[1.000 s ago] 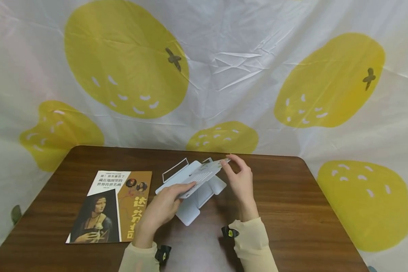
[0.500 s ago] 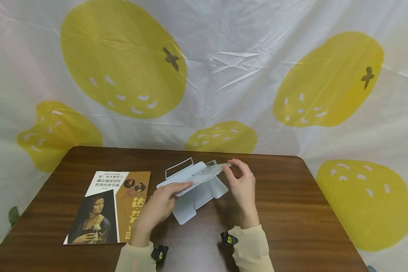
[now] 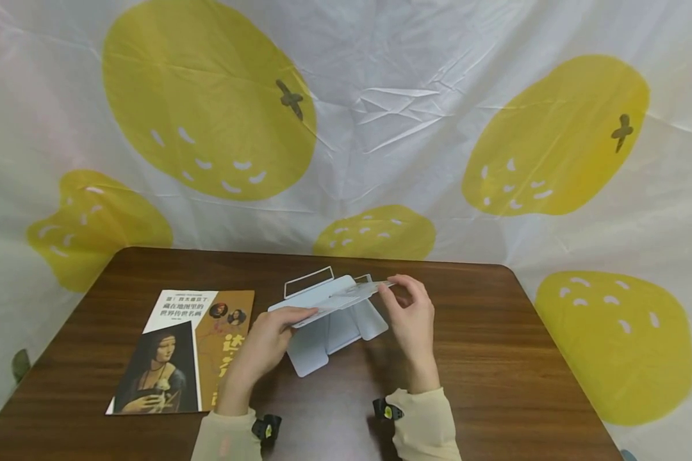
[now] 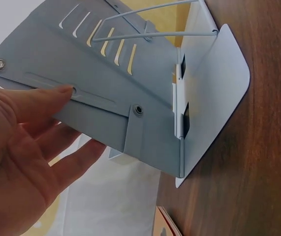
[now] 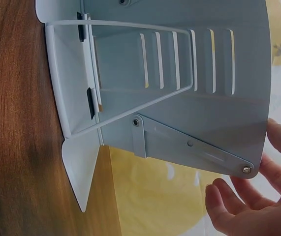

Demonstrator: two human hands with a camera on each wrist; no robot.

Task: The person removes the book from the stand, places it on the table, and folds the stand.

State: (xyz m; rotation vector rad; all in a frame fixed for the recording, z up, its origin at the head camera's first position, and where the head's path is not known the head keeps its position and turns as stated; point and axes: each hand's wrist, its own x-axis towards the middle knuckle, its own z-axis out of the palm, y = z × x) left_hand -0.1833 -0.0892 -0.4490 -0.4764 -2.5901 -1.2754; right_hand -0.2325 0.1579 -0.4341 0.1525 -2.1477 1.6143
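A pale grey metal book stand (image 3: 307,357) stands on the table with its slotted panel (image 3: 336,301) raised at a slant above the base. My left hand (image 3: 265,346) pinches the panel's left edge; in the left wrist view the thumb lies on the panel (image 4: 115,83) near a riveted bar, with fingers beneath. At the opposite corner, my right hand (image 3: 413,323) holds the panel's edge between thumb and fingers. The right wrist view shows the wire prop (image 5: 120,23) running from the base across the slots, and a riveted side bar (image 5: 194,143).
A book (image 3: 170,368) with a painted portrait on its cover lies flat to the left, partly behind the left forearm. The brown wooden table (image 3: 496,371) ends at a rear edge against a white curtain (image 3: 380,153) printed with yellow fruit.
The raised panel has tipped lower and flatter, its printed-looking face now less visible. Both hands have kept their hold and shifted slightly, the left one a little leftward.
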